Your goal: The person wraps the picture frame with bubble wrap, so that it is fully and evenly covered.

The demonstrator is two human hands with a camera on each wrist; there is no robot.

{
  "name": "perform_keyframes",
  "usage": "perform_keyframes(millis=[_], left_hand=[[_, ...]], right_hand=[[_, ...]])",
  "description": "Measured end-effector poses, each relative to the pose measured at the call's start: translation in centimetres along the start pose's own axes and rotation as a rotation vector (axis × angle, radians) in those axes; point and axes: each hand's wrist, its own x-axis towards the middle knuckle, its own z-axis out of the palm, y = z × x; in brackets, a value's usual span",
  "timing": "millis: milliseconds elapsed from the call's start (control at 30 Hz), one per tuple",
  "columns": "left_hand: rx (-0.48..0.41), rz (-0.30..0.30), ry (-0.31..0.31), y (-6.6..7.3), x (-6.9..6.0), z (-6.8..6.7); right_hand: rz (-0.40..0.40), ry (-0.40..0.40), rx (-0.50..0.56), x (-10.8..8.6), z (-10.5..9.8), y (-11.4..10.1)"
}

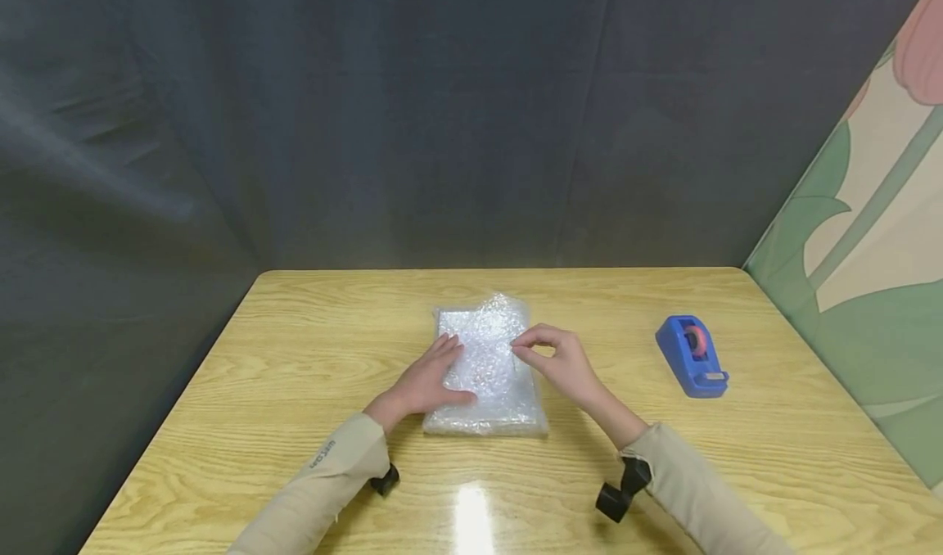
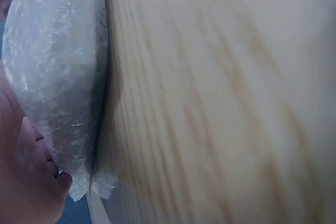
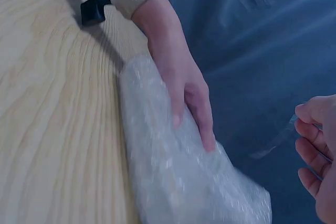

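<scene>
A flat package in clear bubble wrap [image 1: 489, 383] lies on the table in front of me. My left hand [image 1: 430, 377] rests on its left side with fingers spread and thumb apart; the right wrist view shows those fingers lying over the wrap. Above the package's right edge, my right hand [image 1: 566, 364] pinches a clear strip of tape [image 3: 273, 145] between thumb and forefinger. The strip hangs away from the fingertips in the right wrist view, its free end apart from the wrap. What is inside the wrap cannot be made out.
A blue tape dispenser [image 1: 688, 367] with a roll on a reddish core stands on the right of the wooden table [image 1: 295, 375]. Dark curtains [image 1: 442, 129] hang behind and to the left. A flower-patterned cloth [image 1: 877, 252] borders the right side.
</scene>
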Motion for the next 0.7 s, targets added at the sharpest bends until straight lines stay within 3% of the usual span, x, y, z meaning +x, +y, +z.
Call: perform_keyframes(millis=[267,467,700], left_hand=[[-0.005,0.008,0.019,-0.1,0.1,0.1],[0.007,0.012,0.026,-0.1,0.2,0.2],[0.018,-0.003,0.028,-0.1,0.2,0.3]], right_hand=[[-0.025,-0.008,0.053,2.0,3.1,-0.8],[0.043,0.021,0.093,2.6,4.6,-0.3],[0.152,0.065,0.138,2.6,5.7,2.4]])
